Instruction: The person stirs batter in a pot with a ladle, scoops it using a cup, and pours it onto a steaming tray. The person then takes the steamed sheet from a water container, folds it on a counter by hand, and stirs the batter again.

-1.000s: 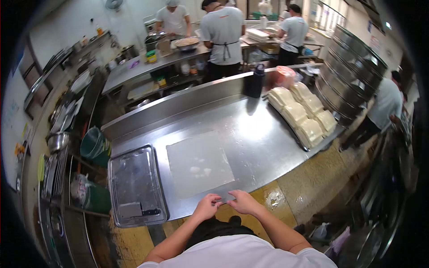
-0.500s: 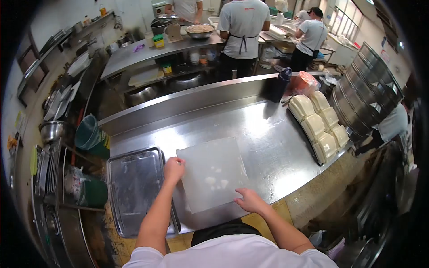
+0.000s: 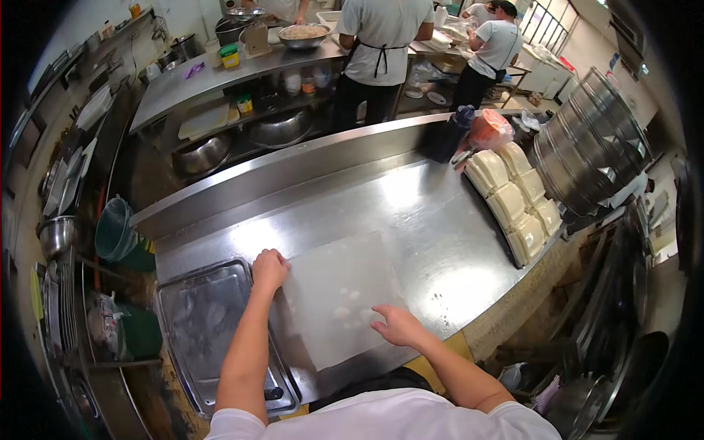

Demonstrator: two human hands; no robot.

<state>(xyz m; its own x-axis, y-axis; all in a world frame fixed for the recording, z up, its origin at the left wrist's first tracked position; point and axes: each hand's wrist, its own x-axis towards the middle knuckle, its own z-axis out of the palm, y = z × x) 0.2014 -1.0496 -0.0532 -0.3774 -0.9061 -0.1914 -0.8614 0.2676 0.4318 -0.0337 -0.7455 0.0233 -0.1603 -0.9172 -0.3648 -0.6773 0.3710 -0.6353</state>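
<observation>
Thin, whitish rectangular sheet point(image 3: 330, 297) lies flat
Left hand point(image 3: 270, 270) curls beside it, grip unclear; open right hand point(image 3: 398, 325) overlaps its right edge.

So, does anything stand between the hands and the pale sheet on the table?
Nothing visible does: the left hand is beside the pale sheet, and the right hand is at its right side.

No readable text. Relative to the steel worktable point(image 3: 433, 242): label point(image 3: 231, 61) on the yellow tub point(image 3: 229, 56) beyond it, too small; yellow marking point(image 3: 149, 246) on the green bin point(image 3: 114, 233) left of it, also illegible.
</observation>
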